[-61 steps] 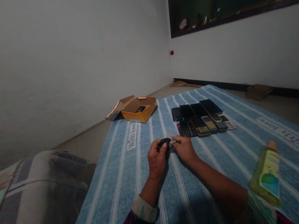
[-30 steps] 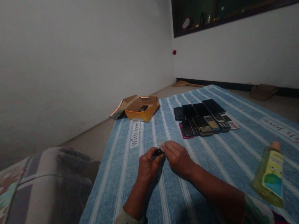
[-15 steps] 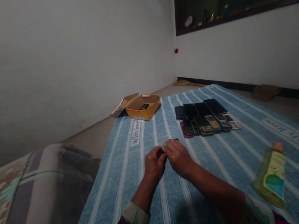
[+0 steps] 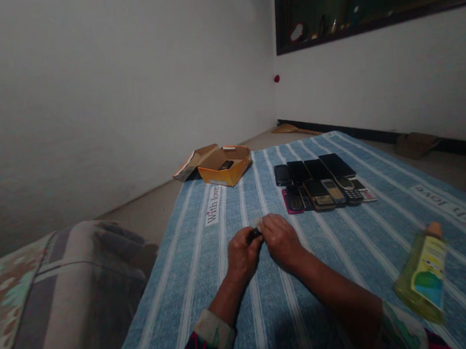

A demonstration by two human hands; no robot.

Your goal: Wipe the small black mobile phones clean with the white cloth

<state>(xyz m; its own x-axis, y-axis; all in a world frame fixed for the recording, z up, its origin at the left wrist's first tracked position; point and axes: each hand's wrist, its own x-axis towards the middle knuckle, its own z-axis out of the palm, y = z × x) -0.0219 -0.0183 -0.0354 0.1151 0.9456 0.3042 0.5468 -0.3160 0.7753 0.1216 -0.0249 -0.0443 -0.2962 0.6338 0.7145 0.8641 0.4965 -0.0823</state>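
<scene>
My left hand is closed around a small black object, probably a little phone, just above the blue striped cloth. My right hand is closed too, pinching a small pale scrap against the object's top. Both hands touch each other at the fingertips. Most of the black object is hidden by my fingers.
Two rows of phones lie side by side on the cloth beyond my hands. An open orange cardboard box with a dark phone inside stands at the cloth's far left edge. A yellow-green bottle lies at the right. A folded blanket sits at the left.
My hands have stayed together, working the black object; it was more exposed two seconds ago and is now mostly covered by my fingers. The view has shifted slightly.
</scene>
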